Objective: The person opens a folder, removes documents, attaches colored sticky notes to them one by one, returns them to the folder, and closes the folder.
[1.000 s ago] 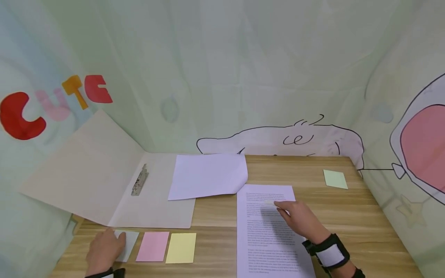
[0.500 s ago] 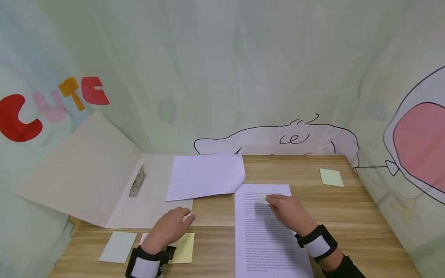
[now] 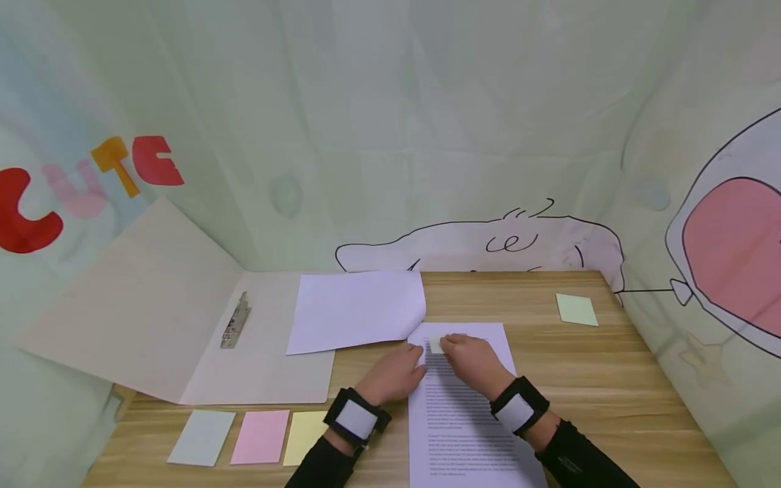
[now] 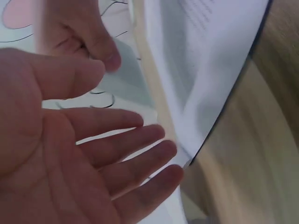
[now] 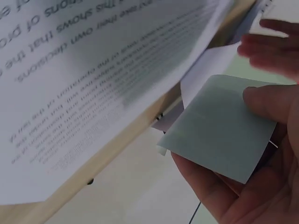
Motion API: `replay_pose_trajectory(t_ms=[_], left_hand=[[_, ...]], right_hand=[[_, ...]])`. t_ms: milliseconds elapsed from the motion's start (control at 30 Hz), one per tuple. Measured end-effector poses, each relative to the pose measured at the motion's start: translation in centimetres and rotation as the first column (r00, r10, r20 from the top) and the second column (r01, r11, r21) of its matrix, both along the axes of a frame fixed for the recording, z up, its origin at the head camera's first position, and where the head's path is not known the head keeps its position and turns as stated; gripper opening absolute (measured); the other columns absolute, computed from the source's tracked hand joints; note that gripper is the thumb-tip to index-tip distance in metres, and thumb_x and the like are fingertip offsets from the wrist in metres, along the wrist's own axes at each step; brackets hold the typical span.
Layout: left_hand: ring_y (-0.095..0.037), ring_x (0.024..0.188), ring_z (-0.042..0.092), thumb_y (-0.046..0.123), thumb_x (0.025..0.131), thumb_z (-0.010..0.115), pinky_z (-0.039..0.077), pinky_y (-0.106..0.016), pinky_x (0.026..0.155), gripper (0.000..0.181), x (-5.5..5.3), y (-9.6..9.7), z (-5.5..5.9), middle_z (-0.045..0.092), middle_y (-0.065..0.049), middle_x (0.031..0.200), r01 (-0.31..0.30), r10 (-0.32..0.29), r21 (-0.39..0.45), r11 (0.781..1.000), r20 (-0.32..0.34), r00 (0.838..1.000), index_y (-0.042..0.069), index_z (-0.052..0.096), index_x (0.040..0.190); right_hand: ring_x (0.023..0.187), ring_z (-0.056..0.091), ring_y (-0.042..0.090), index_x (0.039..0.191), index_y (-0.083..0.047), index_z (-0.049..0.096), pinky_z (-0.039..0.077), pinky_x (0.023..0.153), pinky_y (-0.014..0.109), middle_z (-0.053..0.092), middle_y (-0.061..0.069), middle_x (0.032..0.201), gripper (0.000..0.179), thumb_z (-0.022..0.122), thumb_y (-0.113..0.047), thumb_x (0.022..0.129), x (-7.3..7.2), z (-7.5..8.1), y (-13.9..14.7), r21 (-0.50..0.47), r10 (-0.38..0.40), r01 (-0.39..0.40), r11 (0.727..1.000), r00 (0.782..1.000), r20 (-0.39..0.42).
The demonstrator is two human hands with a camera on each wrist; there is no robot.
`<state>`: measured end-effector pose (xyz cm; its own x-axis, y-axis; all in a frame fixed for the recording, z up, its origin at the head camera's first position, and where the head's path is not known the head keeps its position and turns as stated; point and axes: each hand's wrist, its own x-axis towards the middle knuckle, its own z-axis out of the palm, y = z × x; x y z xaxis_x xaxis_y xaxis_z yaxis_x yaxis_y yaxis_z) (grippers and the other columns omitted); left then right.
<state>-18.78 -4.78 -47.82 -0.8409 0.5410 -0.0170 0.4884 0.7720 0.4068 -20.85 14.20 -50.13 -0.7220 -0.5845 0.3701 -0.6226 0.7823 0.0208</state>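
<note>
My right hand (image 3: 476,364) pinches a small pale green sticky note (image 5: 217,128) between thumb and fingers. In the head view that note is over the upper part of a printed sheet (image 3: 457,420). At the sheet's left edge is my left hand (image 3: 390,374), its fingers extended toward the note. The left wrist view shows the left palm (image 4: 51,154) with fingers spread and nothing held. Whether the left fingertips touch the paper, I cannot tell.
An open folder (image 3: 262,379) with a metal clip (image 3: 236,322) lies at left, a blank white sheet (image 3: 354,308) partly over it. Blue (image 3: 201,437), pink (image 3: 260,437) and yellow (image 3: 304,434) sticky pads line the front. A green pad (image 3: 576,310) lies back right.
My left hand has left the blue pad and come right, up to the printed sheet's left edge. The right hand has shifted left across the sheet with the sticky note.
</note>
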Motion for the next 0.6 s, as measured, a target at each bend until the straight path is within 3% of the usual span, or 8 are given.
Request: replay_pose_trajectory(t_ms=[100,267,400,600], left_hand=[[-0.026,0.108,0.057,0.017,0.096,0.052,0.045,-0.037,0.09,0.031,-0.6,0.8,-0.7,0.06,-0.016,0.114,0.005,-0.005,-0.015,1.0,-0.033,0.999,-0.006,0.056,0.118],[-0.029,0.116,0.052,0.019,0.097,0.05,0.042,-0.038,0.096,0.041,-1.3,1.4,-1.3,0.055,-0.021,0.123,-0.021,0.019,-0.037,0.999,-0.06,0.998,-0.01,0.05,0.126],[-0.031,0.119,0.05,0.02,0.096,0.051,0.04,-0.039,0.098,0.046,-1.5,1.5,-1.6,0.052,-0.024,0.127,-0.046,0.043,-0.044,0.998,-0.063,0.997,-0.011,0.047,0.129],[-0.032,0.122,0.048,0.017,0.095,0.051,0.038,-0.039,0.1,0.044,-1.4,1.8,-2.1,0.049,-0.024,0.132,-0.017,0.015,-0.039,0.999,-0.048,0.999,-0.009,0.048,0.13]], right_hand=[[0.082,0.067,0.021,0.089,-0.004,0.065,0.054,0.063,0.032,0.069,0.007,0.093,0.006,0.065,0.0,0.084,-0.6,-0.5,-0.5,0.035,-0.002,0.002,0.999,1.0,0.007],[0.093,0.066,0.024,0.091,-0.004,0.065,0.054,0.071,0.036,0.069,0.009,0.099,0.006,0.064,-0.001,0.086,-1.4,-1.1,-0.9,0.072,-0.006,0.005,0.997,1.0,0.011],[0.094,0.065,0.024,0.089,-0.005,0.064,0.054,0.07,0.037,0.068,0.008,0.097,0.006,0.065,-0.002,0.085,-1.8,-1.6,-1.0,0.102,0.005,-0.004,0.995,1.0,-0.007],[0.094,0.064,0.023,0.091,-0.004,0.065,0.053,0.072,0.036,0.067,0.008,0.096,0.009,0.066,-0.003,0.083,-2.1,-2.1,-1.0,0.133,0.024,-0.018,0.991,0.999,-0.041]])
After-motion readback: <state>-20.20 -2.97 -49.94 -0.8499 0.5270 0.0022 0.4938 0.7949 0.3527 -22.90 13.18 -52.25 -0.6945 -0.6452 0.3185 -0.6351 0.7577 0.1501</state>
